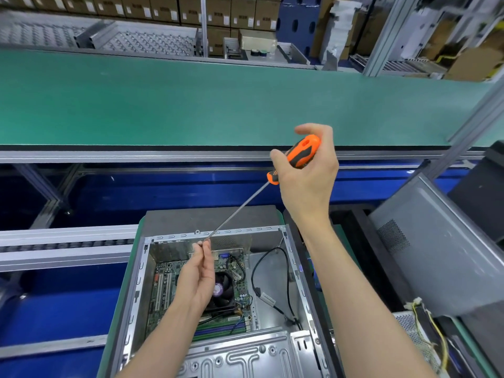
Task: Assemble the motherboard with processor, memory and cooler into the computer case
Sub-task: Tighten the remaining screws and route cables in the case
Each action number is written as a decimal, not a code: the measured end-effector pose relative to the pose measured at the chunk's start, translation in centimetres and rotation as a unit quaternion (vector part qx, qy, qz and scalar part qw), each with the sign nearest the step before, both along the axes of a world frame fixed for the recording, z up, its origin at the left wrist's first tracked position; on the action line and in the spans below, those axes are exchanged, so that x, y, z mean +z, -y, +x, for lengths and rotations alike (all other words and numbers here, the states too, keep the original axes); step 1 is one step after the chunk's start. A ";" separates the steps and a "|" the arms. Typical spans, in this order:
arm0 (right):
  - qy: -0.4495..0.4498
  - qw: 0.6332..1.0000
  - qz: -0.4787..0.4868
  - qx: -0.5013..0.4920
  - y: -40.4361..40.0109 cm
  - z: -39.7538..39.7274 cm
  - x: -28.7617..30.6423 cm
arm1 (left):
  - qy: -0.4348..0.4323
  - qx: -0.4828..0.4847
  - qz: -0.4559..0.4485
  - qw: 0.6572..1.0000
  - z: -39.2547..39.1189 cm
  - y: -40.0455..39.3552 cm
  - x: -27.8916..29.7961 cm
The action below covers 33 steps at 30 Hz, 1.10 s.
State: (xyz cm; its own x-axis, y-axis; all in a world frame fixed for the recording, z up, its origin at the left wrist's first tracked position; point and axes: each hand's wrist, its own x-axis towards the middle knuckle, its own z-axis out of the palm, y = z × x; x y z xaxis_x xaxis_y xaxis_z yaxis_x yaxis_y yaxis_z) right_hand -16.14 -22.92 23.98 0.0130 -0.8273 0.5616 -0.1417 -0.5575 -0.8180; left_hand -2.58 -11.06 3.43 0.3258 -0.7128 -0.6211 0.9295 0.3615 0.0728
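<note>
Two hands: both on one screwdriver (246, 203)
Right hand (306, 173): fingers grasp the orange handle
Left hand (197, 276): fingers pinch the tip, above the open case (296, 257)

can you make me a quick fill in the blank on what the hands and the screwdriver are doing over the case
1. The right hand grips the screwdriver by its black and ______ handle.
2. The left hand pinches the screwdriver's ______ end.
3. The motherboard lies inside the open computer ______.

Missing words: orange; tip; case
</note>
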 end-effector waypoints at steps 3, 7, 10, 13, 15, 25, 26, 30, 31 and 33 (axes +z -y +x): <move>-0.080 0.997 -0.002 -0.010 0.2 -0.2 0.1 | -0.009 0.018 -0.006 1.000 0.2 -0.1 -0.1; -0.099 0.993 0.036 0.051 0.5 -1.0 0.1 | -0.012 0.043 -0.008 0.999 0.6 -0.2 0.0; -0.098 0.990 0.045 0.086 0.7 -1.5 0.5 | 0.001 0.045 -0.011 0.999 0.6 -0.2 0.1; -0.088 0.993 0.017 0.075 0.6 -1.6 1.1 | 0.044 0.020 -0.007 0.999 0.4 0.0 0.1; -0.071 0.995 0.000 0.067 0.7 -1.6 1.6 | 0.077 -0.007 -0.010 0.997 0.3 0.0 0.0; -0.171 0.976 -0.133 0.034 1.0 -1.5 2.0 | 0.232 -0.070 0.147 0.959 0.8 -0.4 -1.1; -0.203 0.967 -0.148 0.036 0.8 -1.3 1.4 | 0.294 -0.097 0.181 0.934 0.8 -0.3 -1.1; -0.306 0.937 -0.151 0.079 0.1 -0.8 -1.1 | 0.662 -0.230 0.288 0.652 0.9 0.1 -0.6; -0.319 0.932 -0.150 0.087 0.1 -0.7 -1.7 | 0.724 -0.283 0.291 0.558 1.0 0.2 -0.4; -0.336 0.925 -0.148 0.098 0.0 -0.6 -2.7 | 0.774 -0.390 0.310 0.391 1.2 0.1 -0.3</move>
